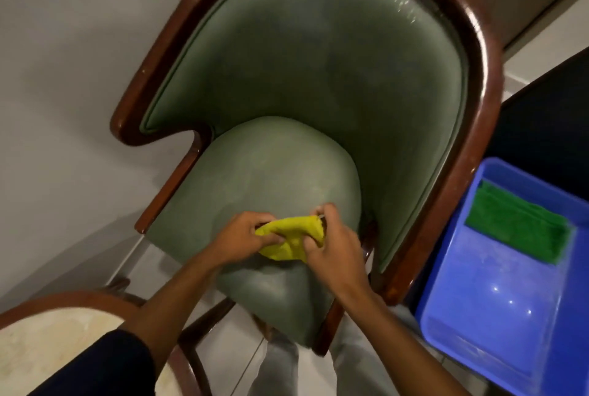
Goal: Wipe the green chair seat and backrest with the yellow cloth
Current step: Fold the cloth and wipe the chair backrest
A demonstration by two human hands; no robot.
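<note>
A green padded chair fills the head view, with a rounded seat [267,172] and a tall curved backrest [334,54] in a dark wooden frame [487,83]. The yellow cloth [291,239] is bunched up just above the front half of the seat. My left hand [242,239] grips its left side and my right hand [331,242] grips its right side, thumbs pinching the fabric. Water droplets speckle the upper right of the backrest.
A blue plastic tub [497,306] stands at the right on a dark surface, with a folded green cloth [519,226] inside. A round pale tabletop with a wooden rim [54,341] sits at the lower left. A light wall lies behind the chair.
</note>
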